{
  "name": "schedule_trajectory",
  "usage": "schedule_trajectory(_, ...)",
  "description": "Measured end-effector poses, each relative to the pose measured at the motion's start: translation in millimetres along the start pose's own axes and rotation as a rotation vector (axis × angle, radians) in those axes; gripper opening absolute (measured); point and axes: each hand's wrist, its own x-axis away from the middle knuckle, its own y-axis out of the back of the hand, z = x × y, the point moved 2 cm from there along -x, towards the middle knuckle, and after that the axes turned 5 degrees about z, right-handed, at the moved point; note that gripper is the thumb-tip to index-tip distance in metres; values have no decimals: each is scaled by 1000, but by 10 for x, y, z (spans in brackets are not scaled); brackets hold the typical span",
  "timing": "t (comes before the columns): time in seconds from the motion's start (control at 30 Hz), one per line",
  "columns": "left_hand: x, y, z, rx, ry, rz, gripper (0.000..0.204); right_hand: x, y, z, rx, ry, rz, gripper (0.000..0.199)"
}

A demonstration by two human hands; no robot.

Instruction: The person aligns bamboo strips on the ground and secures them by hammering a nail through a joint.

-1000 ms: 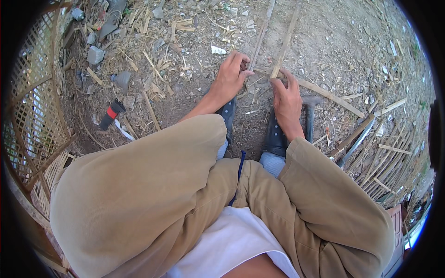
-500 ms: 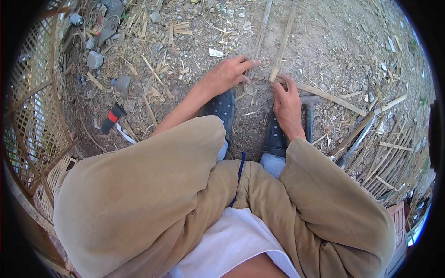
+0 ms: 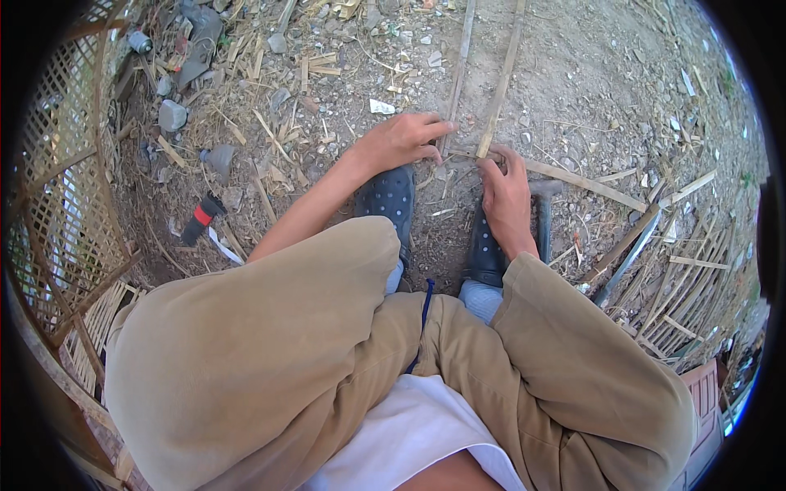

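Note:
Two long, narrow wooden strips run away from me across the ground, a left strip and a right strip. Their near ends meet a flat cross strip lying at an angle. My left hand hovers by the left strip's near end, thumb and fingers apart with nothing seen between them. At the junction of the right strip and cross strip, my right hand has its fingers curled onto the wood; its fingertips partly hide the joint. Beside that hand lies a hammer, its head pointing away from me.
My dark dotted boots stand just below the hands. A long-bladed knife rests at the right near a slatted bundle. At left are a black-and-red cylindrical object, a lattice panel and stones.
The whole view has shifted slightly. My left hand's thumb and fingers sit a little back from the left strip's end; the right hand stays at the joint.

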Motion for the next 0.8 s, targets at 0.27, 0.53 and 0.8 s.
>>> schedule_trajectory(0.27, -32, 8, -69, 46, -16, -55, 61, 12, 13, -9, -26, 0, -31, 34)
schedule_trajectory(0.53, -41, -34, 18, 36, 10, -31, 65, 3, 15, 16, -14, -32, -4, 33)
schedule_trajectory(0.8, 17, -28, -125, 137, 42, -104, 63, -1, 19, 1, -51, -21, -11, 30)
